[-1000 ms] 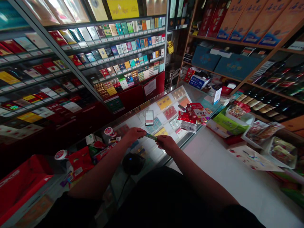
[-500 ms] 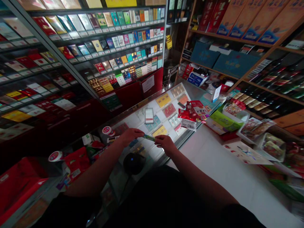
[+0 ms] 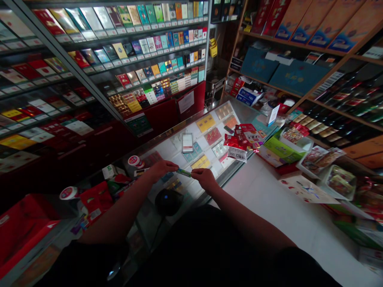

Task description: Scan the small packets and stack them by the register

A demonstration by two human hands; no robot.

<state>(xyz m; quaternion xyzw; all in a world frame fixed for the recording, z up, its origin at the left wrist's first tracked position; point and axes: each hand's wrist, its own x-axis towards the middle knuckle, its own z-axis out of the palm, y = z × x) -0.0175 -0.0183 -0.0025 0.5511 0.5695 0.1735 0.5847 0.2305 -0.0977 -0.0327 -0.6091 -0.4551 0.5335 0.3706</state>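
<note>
In the head view, the left hand [image 3: 163, 170] and the right hand [image 3: 206, 179] pinch the ends of a thin green item [image 3: 183, 172], above the glass counter [image 3: 173, 145]. Red bags [image 3: 239, 138] lie at two o'clock from this item.

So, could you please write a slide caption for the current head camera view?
Left hand and right hand hold a slim green packet by opposite ends above a glass counter.

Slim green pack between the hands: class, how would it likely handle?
The slim green pack seems fairly stiff, spanning straight between the left hand and right hand. It is probably light, being slim and held by its ends.
</note>
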